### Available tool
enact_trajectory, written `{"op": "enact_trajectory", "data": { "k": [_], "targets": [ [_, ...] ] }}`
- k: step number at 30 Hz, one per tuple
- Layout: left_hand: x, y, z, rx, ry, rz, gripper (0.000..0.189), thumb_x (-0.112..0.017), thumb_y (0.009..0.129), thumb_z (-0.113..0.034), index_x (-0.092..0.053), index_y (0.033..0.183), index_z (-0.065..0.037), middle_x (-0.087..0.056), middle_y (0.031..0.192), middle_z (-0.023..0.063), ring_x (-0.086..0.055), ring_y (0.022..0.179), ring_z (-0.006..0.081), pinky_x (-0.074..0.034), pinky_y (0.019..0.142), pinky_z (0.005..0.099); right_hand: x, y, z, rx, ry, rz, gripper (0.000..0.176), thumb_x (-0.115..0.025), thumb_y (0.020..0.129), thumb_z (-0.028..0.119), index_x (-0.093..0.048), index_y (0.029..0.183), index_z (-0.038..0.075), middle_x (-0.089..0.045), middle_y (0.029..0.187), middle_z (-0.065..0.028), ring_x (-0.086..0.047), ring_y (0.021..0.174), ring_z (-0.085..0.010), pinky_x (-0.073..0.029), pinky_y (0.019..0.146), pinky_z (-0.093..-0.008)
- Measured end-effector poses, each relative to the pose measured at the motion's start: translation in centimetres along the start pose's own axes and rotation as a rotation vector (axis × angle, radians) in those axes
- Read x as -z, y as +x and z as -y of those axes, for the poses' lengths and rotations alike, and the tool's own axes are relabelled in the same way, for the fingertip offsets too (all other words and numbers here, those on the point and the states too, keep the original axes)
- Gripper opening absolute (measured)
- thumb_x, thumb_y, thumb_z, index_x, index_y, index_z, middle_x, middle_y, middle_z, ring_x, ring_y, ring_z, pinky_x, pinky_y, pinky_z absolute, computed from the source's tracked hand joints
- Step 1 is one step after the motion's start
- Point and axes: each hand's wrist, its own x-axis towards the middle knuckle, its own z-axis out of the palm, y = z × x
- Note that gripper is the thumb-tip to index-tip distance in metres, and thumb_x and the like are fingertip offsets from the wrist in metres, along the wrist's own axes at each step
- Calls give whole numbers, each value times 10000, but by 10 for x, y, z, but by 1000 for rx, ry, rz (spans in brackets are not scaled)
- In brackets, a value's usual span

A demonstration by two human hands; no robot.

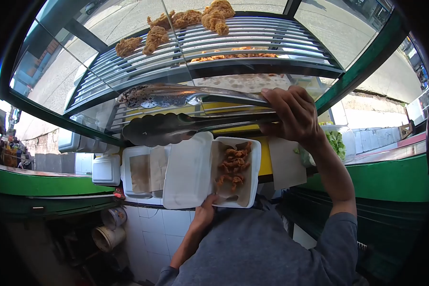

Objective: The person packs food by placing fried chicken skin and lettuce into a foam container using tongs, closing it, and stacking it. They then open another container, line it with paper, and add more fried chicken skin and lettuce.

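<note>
My right hand (pixel 293 114) is closed round the handle end of metal tongs (pixel 159 129). The tongs point left, their scalloped jaws apart with nothing between them. Below the tongs is an open white foam takeaway box (pixel 255 174), its lid (pixel 189 167) folded back to the left. Brown paper lines the box, and small pieces of fried chicken (pixel 234 164) lie on it. My left hand (pixel 205 213) grips the near edge of the box by the hinge, thumb on top; its other fingers are mostly hidden underneath.
Larger fried chicken pieces (pixel 218 19) sit on a slatted rack (pixel 281 35) inside the glass case, with more food below. Closed foam boxes (pixel 106 170) and another paper-lined box (pixel 141 174) stand left. A plastic tub of greens (pixel 336 143) is right, beside brown paper (pixel 286 164).
</note>
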Motion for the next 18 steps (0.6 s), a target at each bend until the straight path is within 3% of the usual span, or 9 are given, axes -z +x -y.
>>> {"op": "enact_trajectory", "data": {
  "k": [1,3,5,7,9,11,13,16,18],
  "targets": [
    [-4,0,-1,-12,-2,0,207,-508,884,-54,-645,1035,-21,-629,904,156,-599,863,256,-468,780,358,6,-7,-4,-8,-17,28,596,-773,746,330,-576,1188,-18,-634,892,-82,-604,731,-195,-493,659,-322],
    [-14,2,4,-237,107,-56,197,-509,901,-84,-645,1026,-14,-621,864,138,-594,797,223,-467,718,337,17,-15,-12,-23,-34,33,608,-778,735,330,-575,1190,-19,-632,904,-84,-604,736,-200,-495,672,-329],
    [-21,3,-8,-47,-1,7,199,-522,910,-123,-648,1018,-13,-619,855,125,-584,770,194,-462,694,317,30,-21,-17,-59,-44,51,600,-788,717,320,-580,1178,-2,-631,930,-78,-607,755,-211,-503,709,-342],
    [-33,5,-8,-84,-29,-16,202,-545,908,-154,-651,1003,-12,-617,847,110,-578,756,175,-461,686,305,38,-23,-19,-57,16,133,569,-789,720,311,-585,1160,14,-635,943,-76,-613,769,-214,-509,725,-351],
    [-52,7,14,-346,17,-125,204,-577,896,-178,-657,980,-10,-615,840,93,-575,754,167,-466,692,300,52,-18,-17,-111,130,264,569,-793,708,298,-589,1176,48,-652,992,-82,-635,810,-217,-517,753,-367],
    [-61,12,6,238,-625,-100,226,-618,858,-112,-628,1064,-19,-630,979,118,-601,929,225,-484,816,351,78,-24,-12,-232,254,387,577,-801,662,207,-617,1182,37,-664,946,-102,-646,804,-247,-523,737,-378],
    [-71,17,-7,482,-989,-98,299,-629,860,-109,-593,1143,-18,-623,1082,122,-602,1040,243,-490,890,368,114,-28,-7,-411,391,564,542,-804,647,160,-650,1154,40,-677,910,-107,-659,770,-253,-523,697,-379],
    [-80,10,-31,368,-1086,-158,386,-610,910,-176,-526,1250,-13,-586,1172,101,-574,1097,221,-480,925,353,173,-37,0,-666,439,798,440,-781,637,125,-696,1062,46,-670,813,-110,-659,686,-276,-512,618,-386],
    [-87,8,-42,354,-1107,-217,443,-608,927,-191,-477,1315,-22,-568,1213,94,-564,1116,218,-473,943,355,198,-43,4,-738,403,948,461,-783,635,145,-692,1080,64,-664,820,-109,-652,709,-293,-512,639,-398]
  ]
}}
